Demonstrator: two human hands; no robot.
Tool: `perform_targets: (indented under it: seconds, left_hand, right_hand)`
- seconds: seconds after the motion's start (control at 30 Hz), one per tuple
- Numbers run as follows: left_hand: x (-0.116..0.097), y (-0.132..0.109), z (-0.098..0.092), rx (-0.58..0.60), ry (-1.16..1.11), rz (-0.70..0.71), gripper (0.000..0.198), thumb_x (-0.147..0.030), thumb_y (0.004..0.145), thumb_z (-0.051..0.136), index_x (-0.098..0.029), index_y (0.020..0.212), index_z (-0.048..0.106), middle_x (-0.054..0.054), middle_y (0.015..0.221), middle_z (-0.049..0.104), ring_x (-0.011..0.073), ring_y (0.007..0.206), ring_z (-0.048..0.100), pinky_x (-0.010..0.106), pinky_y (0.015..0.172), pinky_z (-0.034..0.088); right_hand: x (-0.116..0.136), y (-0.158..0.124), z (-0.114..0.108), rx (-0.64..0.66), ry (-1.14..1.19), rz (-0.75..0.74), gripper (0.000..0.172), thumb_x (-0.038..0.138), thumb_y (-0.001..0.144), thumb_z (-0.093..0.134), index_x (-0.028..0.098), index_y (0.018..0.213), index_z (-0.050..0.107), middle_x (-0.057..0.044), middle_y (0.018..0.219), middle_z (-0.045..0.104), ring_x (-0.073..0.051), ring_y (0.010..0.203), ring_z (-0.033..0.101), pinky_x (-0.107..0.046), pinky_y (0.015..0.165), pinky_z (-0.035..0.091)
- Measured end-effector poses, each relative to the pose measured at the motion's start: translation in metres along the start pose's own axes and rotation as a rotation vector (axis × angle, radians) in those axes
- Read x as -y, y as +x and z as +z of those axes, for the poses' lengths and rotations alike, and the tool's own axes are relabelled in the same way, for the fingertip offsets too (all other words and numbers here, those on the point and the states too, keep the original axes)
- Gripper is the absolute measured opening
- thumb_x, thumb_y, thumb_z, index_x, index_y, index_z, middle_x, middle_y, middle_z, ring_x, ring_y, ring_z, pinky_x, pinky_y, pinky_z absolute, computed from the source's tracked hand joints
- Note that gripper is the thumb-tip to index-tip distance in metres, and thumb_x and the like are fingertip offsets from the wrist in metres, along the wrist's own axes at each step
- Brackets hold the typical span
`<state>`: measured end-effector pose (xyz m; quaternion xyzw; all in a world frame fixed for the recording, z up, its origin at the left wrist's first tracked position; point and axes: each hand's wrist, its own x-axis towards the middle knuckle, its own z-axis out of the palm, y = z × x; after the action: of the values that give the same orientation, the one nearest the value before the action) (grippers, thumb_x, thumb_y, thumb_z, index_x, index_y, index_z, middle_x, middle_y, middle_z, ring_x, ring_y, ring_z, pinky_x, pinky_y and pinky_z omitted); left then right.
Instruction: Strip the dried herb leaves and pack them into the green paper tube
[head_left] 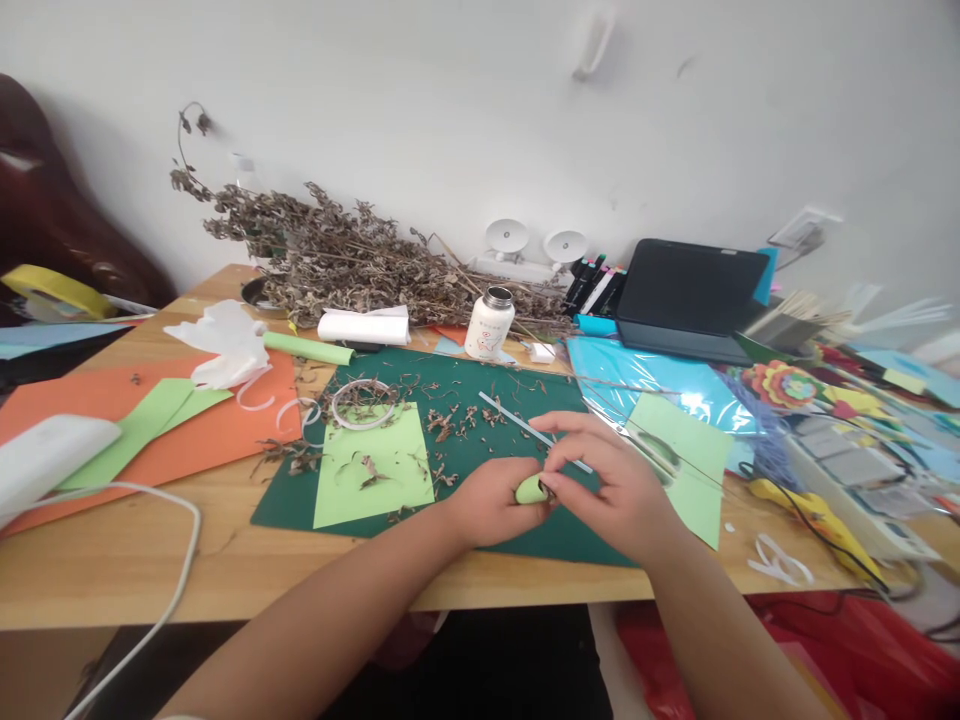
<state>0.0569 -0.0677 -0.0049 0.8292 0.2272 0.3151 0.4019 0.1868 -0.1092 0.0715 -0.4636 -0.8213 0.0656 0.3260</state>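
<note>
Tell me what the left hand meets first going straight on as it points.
Most likely the right hand, whose fingertips are at the end of the light-green piece in the left hand. Depth is unclear, so they may be touching.

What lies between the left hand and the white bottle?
In the head view, green mat, dried leaf bits and a pale strip separate the left hand from the bottle.

Over the near edge of the green cutting mat (289,505), the left hand (495,500) is held curled closed. Beside it, the right hand (611,485) is arched, its thumb and forefinger pinched together. From the mat's near side, the left forearm (337,600) and right forearm (712,610) are angled inward.
</note>
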Motion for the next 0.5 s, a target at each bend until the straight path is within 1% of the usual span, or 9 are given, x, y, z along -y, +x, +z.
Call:
perform_targets:
  seconds: [0.03,0.1,0.23,0.3,0.4,0.5]
  left_hand:
    - [-0.0006,-0.0001,-0.0004,0.005,-0.002,0.0,0.015,-0.027,0.072,0.043,-0.014,0.068,0.049,0.001,0.064,0.051,0.0105,0.06,0.046,0.02,0.056,0.038]
    - [-0.0018,-0.0001,-0.0013,0.016,-0.005,0.002,0.014,-0.026,0.072,0.044,-0.014,0.068,0.049,0.001,0.064,0.052,0.0105,0.06,0.046,0.02,0.055,0.038]
    - [-0.0025,-0.0001,-0.0022,0.018,-0.002,0.001,0.013,-0.026,0.072,0.044,-0.014,0.07,0.05,0.0,0.065,0.052,0.0104,0.061,0.047,0.02,0.057,0.038]
    - [-0.0023,-0.0002,-0.0025,0.004,0.001,0.012,0.013,-0.026,0.073,0.044,-0.014,0.071,0.05,0.0,0.066,0.053,0.0105,0.062,0.047,0.02,0.058,0.038]
    - [-0.0017,-0.0002,-0.0026,-0.006,0.0,0.029,0.014,-0.027,0.073,0.045,-0.014,0.071,0.051,0.0,0.066,0.053,0.0108,0.062,0.048,0.02,0.057,0.038]
    - [-0.0008,0.0,-0.0021,0.017,-0.018,0.033,0.014,-0.025,0.073,0.045,-0.014,0.076,0.052,0.001,0.072,0.056,0.0116,0.067,0.05,0.02,0.061,0.039]
  right_hand:
    - [0.0,0.0,-0.0009,0.018,-0.004,-0.009,0.007,0.014,0.072,0.048,0.021,0.068,0.049,-0.006,0.099,0.053,-0.017,0.096,0.049,-0.034,0.077,0.043]
    - [-0.0009,-0.0009,-0.0032,0.034,0.014,-0.019,0.008,0.015,0.074,0.046,0.02,0.069,0.051,-0.006,0.099,0.053,-0.017,0.095,0.049,-0.033,0.077,0.043]
    - [-0.0042,-0.0055,-0.0077,0.055,0.087,-0.055,0.016,0.015,0.077,0.039,0.02,0.082,0.054,-0.007,0.104,0.051,-0.017,0.096,0.048,-0.034,0.079,0.042]
    - [-0.0049,-0.0079,-0.0088,0.056,0.085,-0.081,0.018,0.017,0.078,0.038,0.02,0.086,0.054,-0.007,0.106,0.05,-0.018,0.096,0.047,-0.036,0.079,0.041]
    - [-0.003,-0.0099,-0.0089,0.038,0.045,-0.116,0.017,0.021,0.076,0.044,0.02,0.09,0.053,-0.008,0.101,0.05,-0.019,0.093,0.048,-0.036,0.077,0.041]
    - [0.0015,-0.0097,-0.0075,0.026,-0.028,-0.143,0.019,0.023,0.071,0.053,0.02,0.09,0.052,-0.007,0.091,0.052,-0.018,0.085,0.049,-0.034,0.072,0.043]
